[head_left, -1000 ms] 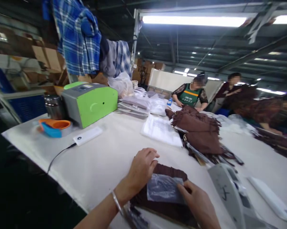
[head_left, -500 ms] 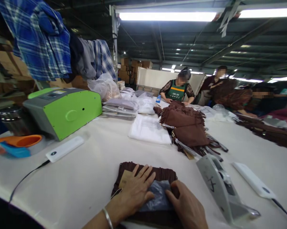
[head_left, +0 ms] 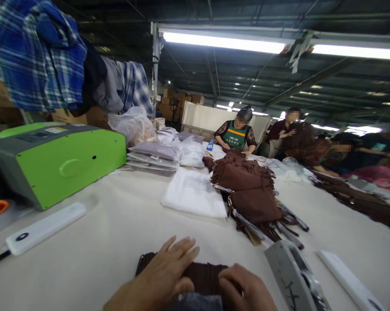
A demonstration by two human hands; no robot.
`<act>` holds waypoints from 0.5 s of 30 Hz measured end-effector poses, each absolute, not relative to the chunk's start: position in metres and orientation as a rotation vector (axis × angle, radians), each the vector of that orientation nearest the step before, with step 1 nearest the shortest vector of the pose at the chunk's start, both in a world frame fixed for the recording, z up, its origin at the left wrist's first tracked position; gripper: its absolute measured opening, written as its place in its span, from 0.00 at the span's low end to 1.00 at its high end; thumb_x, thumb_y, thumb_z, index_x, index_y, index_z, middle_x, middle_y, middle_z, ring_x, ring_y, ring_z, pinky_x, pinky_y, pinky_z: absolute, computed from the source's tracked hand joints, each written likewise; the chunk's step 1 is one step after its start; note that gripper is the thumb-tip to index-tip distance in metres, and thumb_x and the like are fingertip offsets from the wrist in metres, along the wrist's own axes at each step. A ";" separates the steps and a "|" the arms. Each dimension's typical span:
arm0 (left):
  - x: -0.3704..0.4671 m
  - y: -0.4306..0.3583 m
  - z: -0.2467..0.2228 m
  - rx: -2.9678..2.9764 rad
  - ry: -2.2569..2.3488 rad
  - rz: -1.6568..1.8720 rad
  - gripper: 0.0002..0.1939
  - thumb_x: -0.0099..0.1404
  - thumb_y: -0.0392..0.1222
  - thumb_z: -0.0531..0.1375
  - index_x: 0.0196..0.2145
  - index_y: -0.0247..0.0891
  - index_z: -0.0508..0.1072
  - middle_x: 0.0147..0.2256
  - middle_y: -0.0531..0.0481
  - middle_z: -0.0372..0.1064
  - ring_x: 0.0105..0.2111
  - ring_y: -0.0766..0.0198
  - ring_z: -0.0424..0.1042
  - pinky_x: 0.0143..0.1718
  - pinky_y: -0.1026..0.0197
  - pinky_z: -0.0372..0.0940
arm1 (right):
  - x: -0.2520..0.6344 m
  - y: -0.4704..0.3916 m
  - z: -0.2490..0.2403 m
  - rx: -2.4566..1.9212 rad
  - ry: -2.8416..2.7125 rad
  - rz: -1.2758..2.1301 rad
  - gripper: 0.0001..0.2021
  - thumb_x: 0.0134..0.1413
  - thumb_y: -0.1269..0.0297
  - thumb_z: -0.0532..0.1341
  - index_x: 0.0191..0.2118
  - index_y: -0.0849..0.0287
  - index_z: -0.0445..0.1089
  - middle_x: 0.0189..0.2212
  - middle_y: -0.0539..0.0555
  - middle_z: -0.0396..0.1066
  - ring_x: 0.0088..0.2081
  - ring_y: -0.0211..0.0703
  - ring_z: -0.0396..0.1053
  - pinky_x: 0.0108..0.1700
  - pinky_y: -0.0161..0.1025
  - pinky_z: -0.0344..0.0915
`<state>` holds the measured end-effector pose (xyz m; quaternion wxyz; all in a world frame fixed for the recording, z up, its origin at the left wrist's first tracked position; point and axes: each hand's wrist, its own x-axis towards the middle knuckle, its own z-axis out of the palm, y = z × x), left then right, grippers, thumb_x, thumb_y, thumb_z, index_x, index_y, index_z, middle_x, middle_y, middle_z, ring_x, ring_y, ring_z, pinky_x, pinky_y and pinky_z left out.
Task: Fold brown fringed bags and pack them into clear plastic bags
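Note:
A dark brown fringed item (head_left: pixel 204 276) lies at the bottom centre of the head view, cut off by the lower edge. My left hand (head_left: pixel 162 276) rests over its left part with the fingers stretched out. My right hand (head_left: pixel 246 287) is at its right part with the fingers curled; whether they pinch anything is hidden. Between my hands a bluish-grey plastic piece (head_left: pixel 198 302) shows at the frame's bottom edge.
Brown fringed bags (head_left: pixel 256 203) and white plastic bags (head_left: pixel 196 194) lie ahead. A green machine (head_left: pixel 74 164) stands left, a grey tape dispenser (head_left: pixel 288 276) right. White devices (head_left: pixel 45 226) lie on both sides. A person in a green apron (head_left: pixel 235 134) works across the table.
The view has tilted up, so my hands and the brown item sit lower in the picture. The tan tag is now out of sight, and less of the plastic piece shows.

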<state>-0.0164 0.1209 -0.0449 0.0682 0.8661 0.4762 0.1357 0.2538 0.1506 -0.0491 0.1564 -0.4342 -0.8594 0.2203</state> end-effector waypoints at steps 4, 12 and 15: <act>-0.022 0.205 -0.045 2.680 1.755 0.455 0.27 0.69 0.32 0.51 0.64 0.39 0.55 0.64 0.42 0.53 0.64 0.55 0.51 0.64 0.46 0.51 | 0.229 0.213 -0.035 -1.322 -2.429 0.179 0.16 0.66 0.66 0.49 0.44 0.55 0.74 0.41 0.56 0.76 0.43 0.44 0.72 0.47 0.37 0.66; -0.021 0.300 -0.089 2.672 1.969 0.181 0.19 0.64 0.24 0.47 0.49 0.28 0.69 0.49 0.31 0.69 0.50 0.50 0.70 0.49 0.48 0.67 | 0.154 0.314 -0.082 -1.333 -2.686 -0.216 0.21 0.57 0.83 0.52 0.56 0.69 0.66 0.56 0.68 0.65 0.59 0.51 0.62 0.61 0.46 0.59; -0.029 0.307 -0.078 2.664 1.926 0.146 0.13 0.64 0.24 0.49 0.38 0.31 0.71 0.36 0.38 0.73 0.38 0.53 0.74 0.39 0.54 0.68 | 0.148 0.326 -0.081 -1.375 -2.743 -0.228 0.13 0.62 0.79 0.53 0.50 0.67 0.69 0.48 0.63 0.71 0.51 0.49 0.69 0.54 0.46 0.66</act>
